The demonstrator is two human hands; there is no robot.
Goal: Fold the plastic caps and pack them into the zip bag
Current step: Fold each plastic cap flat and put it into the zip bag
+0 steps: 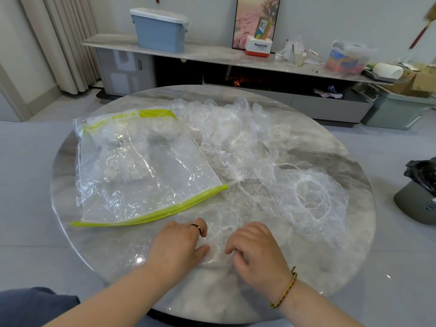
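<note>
So both hands are working on one clear crinkly plastic cap [215, 249] lying flat on the round grey marble-look table [354, 256], just below the near corner of the clear zip bag with the lime-green zipper strip [141, 166]. The left hand [179, 246] has its fingers curled down onto the film with the thumb pressing at its edge. The right hand [257, 251] is curled too and looks to be pinching the other side. The loose pile of clear plastic caps [247, 142] sits right of the bag, some of it touching the bag's side.

What I'd worry about:
- The film is super thin and the tabletop is glossy, so a fold will probably spring back or slide as soon as one hand lets go.
- The elastic rims bunch up, so the fold could come out lumpy and hog space in the bag.
- Everything is see-through, so it's easy to grab two caps at once or snag the neighbouring pile.
- I can't tell if the zipper is open. If it isn't, a folded cap may unravel while the zip gets opened.
</note>
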